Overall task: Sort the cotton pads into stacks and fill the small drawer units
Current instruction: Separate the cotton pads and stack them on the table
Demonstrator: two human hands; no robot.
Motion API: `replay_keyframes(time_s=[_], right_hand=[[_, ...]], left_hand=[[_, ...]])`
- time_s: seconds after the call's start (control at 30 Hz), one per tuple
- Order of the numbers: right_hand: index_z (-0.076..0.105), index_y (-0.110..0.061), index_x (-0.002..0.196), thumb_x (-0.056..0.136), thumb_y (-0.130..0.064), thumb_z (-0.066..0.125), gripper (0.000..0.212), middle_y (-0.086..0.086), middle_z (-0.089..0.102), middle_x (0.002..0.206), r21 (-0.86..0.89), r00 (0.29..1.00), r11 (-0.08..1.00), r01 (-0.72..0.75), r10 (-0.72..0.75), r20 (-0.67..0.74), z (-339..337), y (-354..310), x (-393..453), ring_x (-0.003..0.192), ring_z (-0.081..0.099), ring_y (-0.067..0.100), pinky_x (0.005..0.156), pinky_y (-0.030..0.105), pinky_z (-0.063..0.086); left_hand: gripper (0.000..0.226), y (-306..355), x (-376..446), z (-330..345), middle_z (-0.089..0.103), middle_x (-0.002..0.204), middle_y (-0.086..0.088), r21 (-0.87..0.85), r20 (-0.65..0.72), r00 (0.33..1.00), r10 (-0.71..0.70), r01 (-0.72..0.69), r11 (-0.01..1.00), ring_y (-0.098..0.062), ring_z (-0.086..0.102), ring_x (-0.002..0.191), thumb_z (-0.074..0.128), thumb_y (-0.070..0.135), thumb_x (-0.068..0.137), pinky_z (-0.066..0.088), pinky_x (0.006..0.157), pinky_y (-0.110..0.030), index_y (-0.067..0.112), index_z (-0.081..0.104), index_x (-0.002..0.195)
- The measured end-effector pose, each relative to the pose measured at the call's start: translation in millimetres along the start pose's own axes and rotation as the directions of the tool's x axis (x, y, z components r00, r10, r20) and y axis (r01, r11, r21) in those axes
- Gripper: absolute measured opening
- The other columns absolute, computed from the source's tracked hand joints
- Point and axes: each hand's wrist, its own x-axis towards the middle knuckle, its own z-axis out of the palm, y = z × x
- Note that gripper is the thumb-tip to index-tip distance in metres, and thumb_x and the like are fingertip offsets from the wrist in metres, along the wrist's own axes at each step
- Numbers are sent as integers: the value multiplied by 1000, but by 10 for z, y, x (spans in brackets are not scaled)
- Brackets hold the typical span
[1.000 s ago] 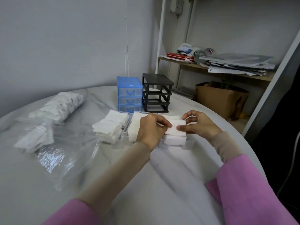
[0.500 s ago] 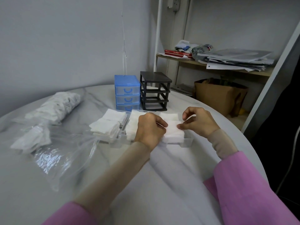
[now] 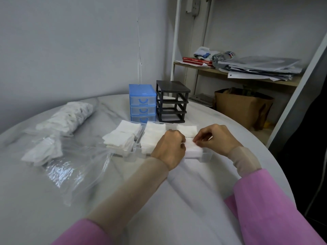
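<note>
Three clear drawers lie side by side on the round table. The left drawer (image 3: pixel 131 152) holds a heap of white cotton pads (image 3: pixel 122 137); the middle one holds a neat stack (image 3: pixel 153 133). Over the right drawer (image 3: pixel 203 154) both hands meet on a stack of pads (image 3: pixel 192 149). My left hand (image 3: pixel 169 146) has its fingers curled on the stack's left edge, and my right hand (image 3: pixel 215 138) pinches its right side. Behind stand a blue drawer unit (image 3: pixel 142 102) with its drawers in and a black frame (image 3: pixel 172 101) with no drawers.
A clear plastic bag (image 3: pixel 70 167) with more white pads (image 3: pixel 67 117) spreads over the table's left side. A shelf (image 3: pixel 247 75) with papers and a brown box (image 3: pixel 242 106) stand beyond the table's far right edge.
Both hands have lowered the stack of pads into the right drawer and closed in on it; the camera view has shifted slightly.
</note>
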Motion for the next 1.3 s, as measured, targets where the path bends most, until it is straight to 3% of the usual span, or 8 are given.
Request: replay_keyframes(time_s=[0.33,0.43,0.53,0.7,0.87,1.0,1.13,1.3], right_hand=[[69,-10,88,84,4,58,19,2,62,87,-16,969,992,125,-126,-212,112,-280,-88,75,53,10,63,4,39],[71,-10,85,78,6,58,22,6,67,86,44,957,963,266,-258,-130,224,-551,-134,72,56,13,68,13,45],[72,-10,88,80,4,59,21,6,69,85,130,931,929,347,-358,70,395,-893,-195,67,55,7,65,9,43],[73,-9,91,80,2,60,21,5,70,84,215,853,883,418,-463,242,734,-1407,-276,62,54,-9,64,4,40],[72,-9,92,80,-4,65,14,-5,63,69,297,895,912,283,-362,260,930,-1629,-260,55,54,-7,60,7,42],[64,-2,92,83,3,61,11,6,63,71,555,933,831,-37,-170,317,1004,-1755,-237,59,59,9,57,13,50],[59,5,84,86,14,50,13,12,61,91,777,915,579,-246,-127,384,1016,-1846,-234,69,63,15,61,13,54],[56,9,116,92,4,50,25,10,59,109,687,920,716,-125,-175,350,1124,-1841,-231,89,61,11,75,12,49]], left_hand=[[29,1,-126,-370,63,118,-3,-149,-87,996,-18,5,989,-17,58,105,50,4,89,44,94,-24,11,65,113],[27,-113,-255,-685,67,106,-4,-219,-150,988,-39,5,976,-15,60,96,50,-3,86,46,87,-19,6,67,105],[28,-359,-398,-1076,67,93,-3,-199,-226,971,-73,27,980,-14,60,84,50,-8,81,42,70,-5,4,69,98],[26,-958,-698,-1580,69,95,-3,-136,-318,918,-239,205,969,-13,61,83,52,-4,81,39,65,0,11,70,93],[35,-1455,-982,-1826,49,133,-6,138,-271,822,-501,549,825,-25,39,127,53,28,92,36,97,-35,21,52,126],[51,-1634,-1126,-1779,38,143,-9,93,-185,770,-611,633,769,-29,32,131,45,37,96,32,101,-38,21,32,142],[50,-1688,-1130,-1726,53,128,-10,-166,-241,721,-649,629,760,-29,48,119,54,25,91,38,100,-41,14,35,136],[15,-1672,-1197,-1741,64,104,-8,-298,-269,712,-648,579,759,-26,59,98,68,12,80,48,72,-23,9,66,94]])
